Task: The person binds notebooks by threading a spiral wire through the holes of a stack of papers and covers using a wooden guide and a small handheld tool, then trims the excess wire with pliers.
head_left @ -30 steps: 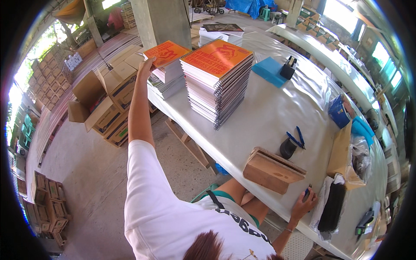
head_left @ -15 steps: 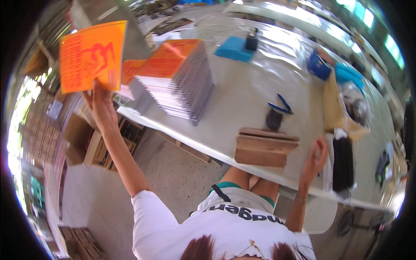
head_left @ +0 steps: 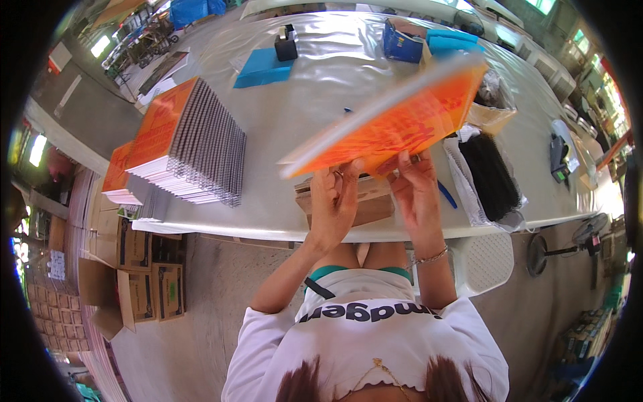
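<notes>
An orange-covered booklet (head_left: pixel 402 127) is held tilted above the table by both hands, its lower edge toward me. My left hand (head_left: pixel 335 204) grips that edge near its middle, thumb and fingers closed on it. My right hand (head_left: pixel 416 191) pinches the same edge farther right. Below the booklet lies a brown wooden block (head_left: pixel 365 209), partly covered by my left hand. Blue-handled pliers (head_left: pixel 447 195) show beside my right hand, mostly hidden. To the right, black plastic binding coils (head_left: pixel 492 177) lie in a clear bag.
A tall stack of spiral-bound orange booklets (head_left: pixel 181 147) stands at left, with a lower orange pile (head_left: pixel 119 177) beside it. Farther back are blue sheets (head_left: pixel 261 70), a black tape dispenser (head_left: pixel 286 44) and a blue box (head_left: pixel 402 43). Cardboard boxes (head_left: pixel 144 291) sit on the floor at left.
The booklet has come from far left to in front of me, carried by my left hand. My right hand has risen from the table and taken hold of it too. The view has turned right.
</notes>
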A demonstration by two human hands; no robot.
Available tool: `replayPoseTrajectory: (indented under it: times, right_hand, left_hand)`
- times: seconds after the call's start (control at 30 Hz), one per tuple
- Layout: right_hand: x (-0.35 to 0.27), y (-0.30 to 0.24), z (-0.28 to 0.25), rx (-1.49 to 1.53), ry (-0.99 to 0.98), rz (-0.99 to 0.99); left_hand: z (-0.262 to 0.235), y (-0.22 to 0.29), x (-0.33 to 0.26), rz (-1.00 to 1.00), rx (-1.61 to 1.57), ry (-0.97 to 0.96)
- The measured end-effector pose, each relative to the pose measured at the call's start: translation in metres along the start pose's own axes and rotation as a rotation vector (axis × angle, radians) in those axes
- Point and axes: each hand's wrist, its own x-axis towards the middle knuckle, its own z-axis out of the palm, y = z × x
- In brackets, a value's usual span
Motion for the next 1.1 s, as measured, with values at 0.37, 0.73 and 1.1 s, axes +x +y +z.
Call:
replayPoseTrajectory:
  times: [0.37,0.73,1.1]
  right_hand:
    - [0.008,-0.024,-0.17,-0.181,0.151,-0.144]
    - [0.003,0.045,-0.171,-0.889,0.016,-0.037]
    - [0.026,-0.068,-0.165,-2.107,0.289,-0.3]
  left_hand:
    - [-0.094,-0.016,-0.022,-0.069,0.192,0.152]
    - [-0.108,-0.044,-0.058,-0.26,0.111,0.188]
    - [-0.163,-0.08,-0.017,-0.305,0.28,-0.119]
